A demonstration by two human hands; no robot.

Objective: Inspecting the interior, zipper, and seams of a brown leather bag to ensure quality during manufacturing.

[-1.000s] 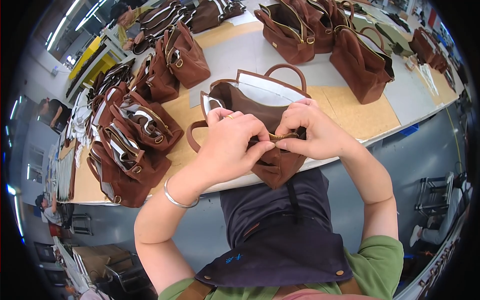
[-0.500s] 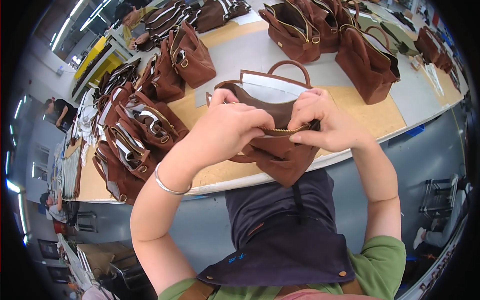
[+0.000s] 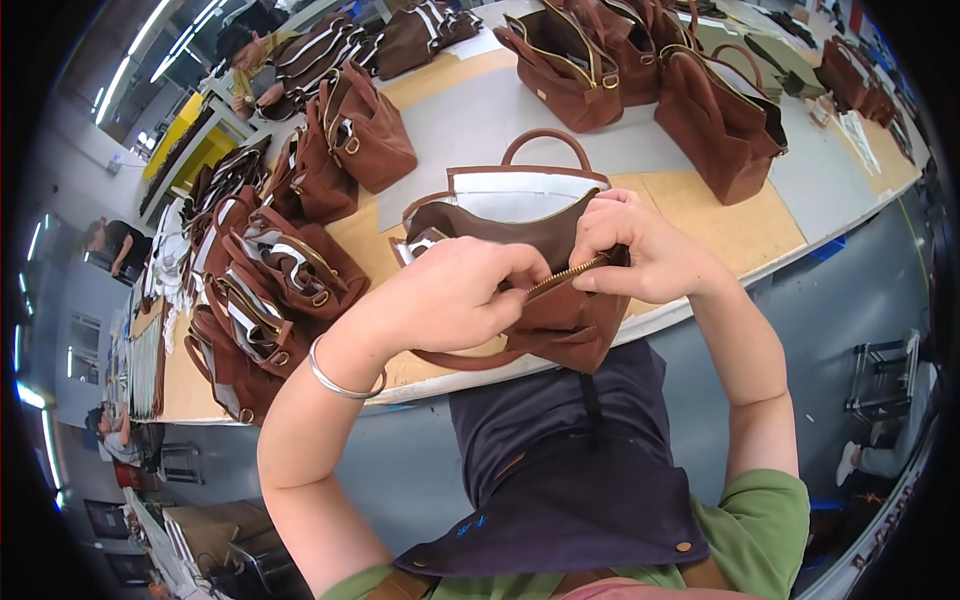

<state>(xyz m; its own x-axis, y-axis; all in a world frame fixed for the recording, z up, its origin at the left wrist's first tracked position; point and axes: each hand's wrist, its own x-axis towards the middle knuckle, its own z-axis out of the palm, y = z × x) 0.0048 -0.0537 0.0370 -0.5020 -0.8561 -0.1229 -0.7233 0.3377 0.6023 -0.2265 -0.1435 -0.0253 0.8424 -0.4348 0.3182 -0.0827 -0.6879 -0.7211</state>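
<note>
A brown leather bag [image 3: 570, 335] with a raised arched handle, dark brown inside and white panels at the back, sits at the table's near edge. Along its near opening runs a brass-toothed zipper [image 3: 561, 275]. My left hand [image 3: 480, 290], below a silver bangle on the wrist, pinches the zipper edge at its left end, the fingertips partly hidden. My right hand [image 3: 620, 245] grips the same edge at the right, thumb near the teeth and fingers curled over it.
Several brown bags [image 3: 260, 280] crowd the table's left, others [image 3: 720, 130] stand at the back right, beside flat olive pieces [image 3: 762, 70]. A co-worker [image 3: 245, 70] handles dark striped pieces at the back left; other people sit or stand further left. The table's edge [image 3: 820, 235] curves across.
My left hand has shifted lower and a little right along the zipper. The zipper edge now slants up to the right with more teeth showing. My right hand still grips it.
</note>
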